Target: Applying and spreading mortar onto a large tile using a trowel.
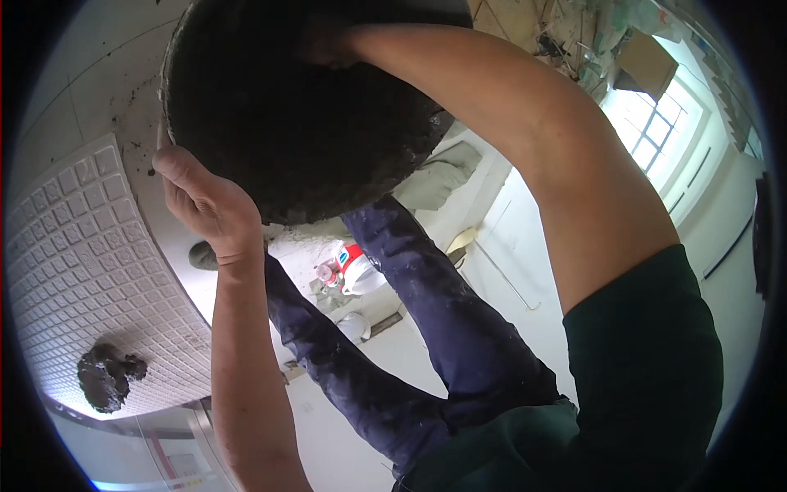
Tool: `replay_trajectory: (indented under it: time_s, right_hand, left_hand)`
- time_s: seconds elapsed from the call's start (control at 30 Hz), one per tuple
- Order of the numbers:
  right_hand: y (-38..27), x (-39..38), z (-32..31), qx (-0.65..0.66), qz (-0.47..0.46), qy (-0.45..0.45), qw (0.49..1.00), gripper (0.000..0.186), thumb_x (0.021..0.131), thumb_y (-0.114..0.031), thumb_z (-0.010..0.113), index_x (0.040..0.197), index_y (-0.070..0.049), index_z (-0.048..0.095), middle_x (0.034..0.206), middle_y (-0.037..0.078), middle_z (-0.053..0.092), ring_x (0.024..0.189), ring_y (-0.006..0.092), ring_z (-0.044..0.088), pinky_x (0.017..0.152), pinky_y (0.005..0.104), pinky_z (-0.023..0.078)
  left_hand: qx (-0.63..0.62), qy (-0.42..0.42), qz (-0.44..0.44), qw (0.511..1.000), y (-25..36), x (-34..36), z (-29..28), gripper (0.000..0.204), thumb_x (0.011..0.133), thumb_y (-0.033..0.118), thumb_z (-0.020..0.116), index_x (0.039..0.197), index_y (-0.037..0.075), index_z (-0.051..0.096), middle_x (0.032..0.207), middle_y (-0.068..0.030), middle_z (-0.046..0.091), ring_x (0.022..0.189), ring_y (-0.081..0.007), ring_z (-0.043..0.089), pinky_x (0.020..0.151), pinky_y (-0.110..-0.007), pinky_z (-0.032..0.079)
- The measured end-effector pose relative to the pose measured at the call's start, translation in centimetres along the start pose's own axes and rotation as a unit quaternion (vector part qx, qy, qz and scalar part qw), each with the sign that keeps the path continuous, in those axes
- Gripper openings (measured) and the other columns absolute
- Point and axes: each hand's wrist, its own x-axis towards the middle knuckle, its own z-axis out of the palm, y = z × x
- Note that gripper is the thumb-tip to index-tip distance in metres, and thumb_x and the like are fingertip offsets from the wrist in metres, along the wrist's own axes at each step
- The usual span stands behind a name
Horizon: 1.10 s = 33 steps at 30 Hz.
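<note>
A large black bucket point(303, 123), coated inside with dark grey mortar, is tilted at the top of the head view. My left hand point(205, 197) is closed on its left rim, thumb along the outside edge. My right hand point(328, 45) reaches into the bucket's upper part, its fingers lost in shadow, so their grip and contents are unclear. At the left lies a white tile panel point(115, 238) with a raised grid of small squares, and a lump of dark mortar point(106, 377) rests on it.
Below the bucket are my legs in dark trousers point(418, 303), a white-and-red container point(361, 271) and a pink bottle point(326, 274). A long thin rod point(508, 279) lies beyond my right leg. Cardboard and debris point(643, 61) are at upper right, near a barred window point(652, 131).
</note>
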Motion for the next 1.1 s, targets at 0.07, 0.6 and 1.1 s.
replay_trajectory:
  time_s: [0.07,0.6,1.1]
  right_hand:
    - [0.0,0.0,0.3,0.051,-0.005,-0.007,0.999,0.034,0.099,-0.028,0.051,0.123,-0.009,0.066,0.118,0.016,0.067,0.109,0.028,0.065,0.089,0.0461,0.054]
    - [1.9,6.5,5.1,0.023,-0.448,0.558,0.698,0.029,0.096,-0.029,0.058,0.102,-0.001,0.066,0.07,0.011,0.064,0.054,0.0214,0.06,0.056,0.0381,0.054]
    - [-0.9,-14.0,-1.4,0.179,-0.263,0.237,0.918,0.03,0.078,-0.024,0.069,0.087,0.005,0.065,0.082,0.027,0.066,0.08,0.0419,0.066,0.073,0.0444,0.053]
  left_hand:
    - [-0.007,0.027,0.057,0.998,0.4,0.7,0.6,0.053,0.108,0.05,0.032,0.073,0.01,0.028,0.071,-0.0012,0.026,0.069,-0.0151,0.024,0.065,-0.033,0.026]
    - [-0.007,-0.02,-0.072,0.997,0.9,-0.1,2.0,0.066,0.106,0.05,0.035,0.102,-0.01,0.061,0.096,-0.0121,0.064,0.087,-0.0192,0.051,0.085,-0.032,0.043]
    - [-0.008,0.046,-0.011,0.999,1.8,0.6,0.4,0.061,0.105,0.046,0.039,0.105,-0.01,0.062,0.086,-0.0209,0.065,0.079,-0.0251,0.053,0.077,-0.037,0.046]
